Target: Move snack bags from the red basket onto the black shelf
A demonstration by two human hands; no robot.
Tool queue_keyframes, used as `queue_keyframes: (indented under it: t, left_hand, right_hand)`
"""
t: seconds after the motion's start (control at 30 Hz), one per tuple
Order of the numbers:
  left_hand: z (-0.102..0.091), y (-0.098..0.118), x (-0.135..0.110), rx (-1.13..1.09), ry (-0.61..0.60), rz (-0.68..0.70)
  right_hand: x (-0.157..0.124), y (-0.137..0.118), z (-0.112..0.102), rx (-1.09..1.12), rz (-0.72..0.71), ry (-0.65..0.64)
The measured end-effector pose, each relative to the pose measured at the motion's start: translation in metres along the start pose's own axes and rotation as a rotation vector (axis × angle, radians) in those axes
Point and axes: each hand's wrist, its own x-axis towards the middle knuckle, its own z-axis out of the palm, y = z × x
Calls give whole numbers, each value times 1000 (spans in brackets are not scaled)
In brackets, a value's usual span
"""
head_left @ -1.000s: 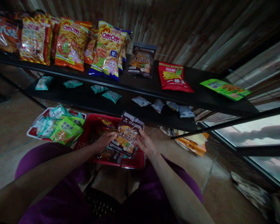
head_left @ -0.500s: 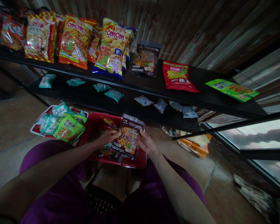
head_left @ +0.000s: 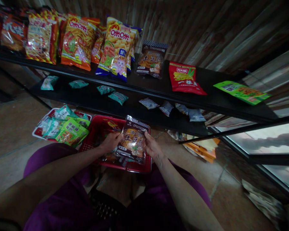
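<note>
A brown bag of potato chips [head_left: 132, 141] with a checkered top edge is held upright, tilted back, over the red basket [head_left: 96, 123]. My left hand [head_left: 112, 142] pinches its left edge. At its right edge my right hand [head_left: 152, 147] grips it, thumb on the front. Below the bag, other snack packets lie in the basket, partly hidden by the bag and my hands. A matching brown chip bag [head_left: 150, 61] stands on the upper shelf, in front of me.
The black upper shelf [head_left: 214, 101] bears several puffed-snack bags [head_left: 115, 48], a red packet [head_left: 185, 78] and a green packet [head_left: 242, 92]. Small teal packets [head_left: 118, 98] and pale packets [head_left: 148, 103] lie on the lower shelf. A second basket [head_left: 36, 132] with green packets stands at left.
The brown chip bag has turned slightly more upright and square to me, both hands still on it. The shelf goods and baskets stay as they were.
</note>
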Motion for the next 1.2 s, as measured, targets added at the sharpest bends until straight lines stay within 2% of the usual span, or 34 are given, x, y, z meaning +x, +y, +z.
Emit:
queue_keyframes:
  t: [0.13, 0.33, 0.47, 0.7, 0.87, 1.0, 1.13, 1.2]
  left_hand:
    - [0, -4, 1, 27, 7, -25]
    - [-4, -14, 6, 95, 131, -16]
    - [-7, -14, 10, 48, 214, -57]
    - [-8, -6, 8, -11, 211, -99]
    - [-8, -12, 11, -59, 221, -96]
    - [-5, -16, 12, -259, 193, -137]
    - [-2, -14, 12, -702, 122, -276]
    - [-2, -13, 13, -885, 27, -335]
  right_hand:
    - [1, 1, -1, -12, 21, 17]
    - [-5, 1, -1, -51, 19, -136]
    - [-12, 3, 0, -111, 117, -189]
    - [-17, 2, -1, -151, 114, -179]
    - [-19, 0, 0, -158, 128, -219]
    - [-18, 2, 0, -173, 101, -213]
    - [-14, 4, -2, -177, 73, -176]
    - [-13, 4, -3, -193, 72, -165]
